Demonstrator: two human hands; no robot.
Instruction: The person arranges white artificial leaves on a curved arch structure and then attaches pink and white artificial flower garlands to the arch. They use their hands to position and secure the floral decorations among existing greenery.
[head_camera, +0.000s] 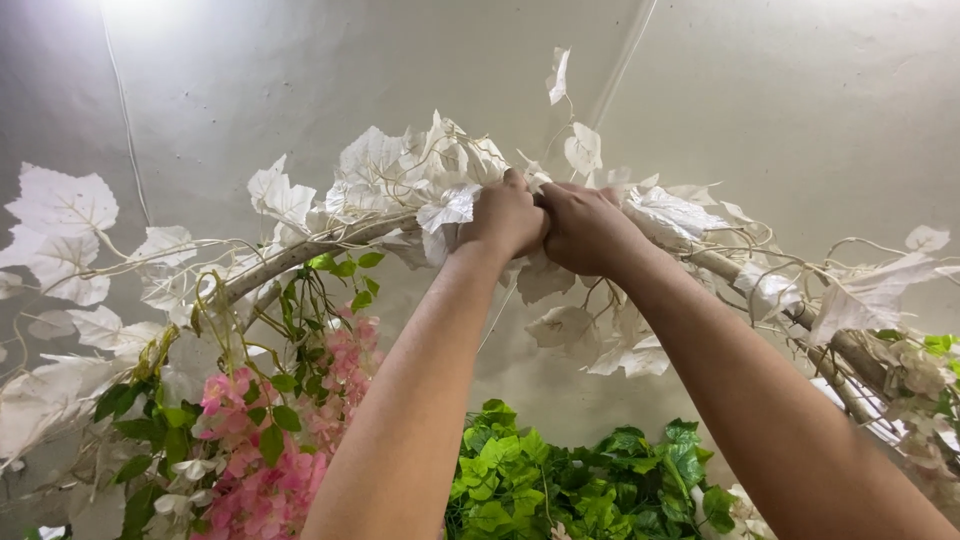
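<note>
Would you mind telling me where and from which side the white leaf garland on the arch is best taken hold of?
Judging by the pose, grip the garland at the crown of the arch, where both hands already close on it. Come from below: the arch curves overhead, its leaves hang downward, and the wall sits close behind.

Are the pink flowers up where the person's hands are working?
No, the pink flowers hang low at the left, well below the left hand and right hand, which grip the arch among white leaves.
</note>
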